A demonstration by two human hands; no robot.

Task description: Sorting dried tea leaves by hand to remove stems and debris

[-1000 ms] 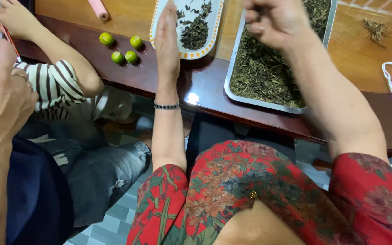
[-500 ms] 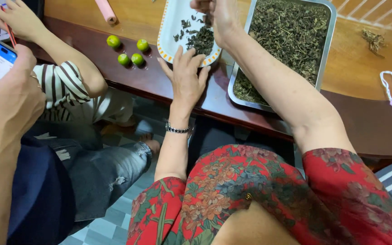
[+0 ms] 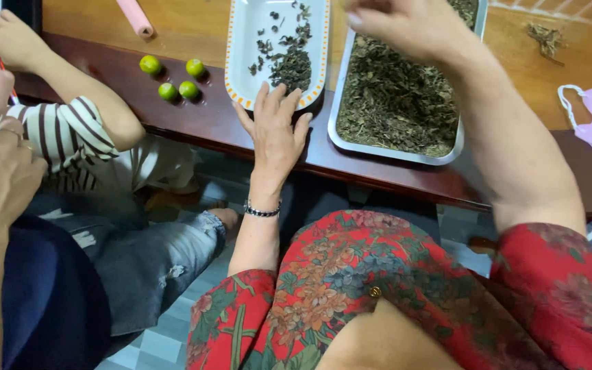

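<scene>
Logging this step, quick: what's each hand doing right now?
Left hand: open, flat against the white orange-rimmed tray.
Right hand: fingers bunched above the metal tray of dried leaves; contents cannot be told.

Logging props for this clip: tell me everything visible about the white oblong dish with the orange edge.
The white dish is oblong with rounded corners and a dotted orange line along its rim; it looks like glazed ceramic or melamine. It lies flat on the wooden table, its far end cut off by the frame, beside the metal tray. It holds a loose scatter of dark dried leaves, mostly toward its right side. The left hand rests at its near rim, fingertips on the edge.
</scene>
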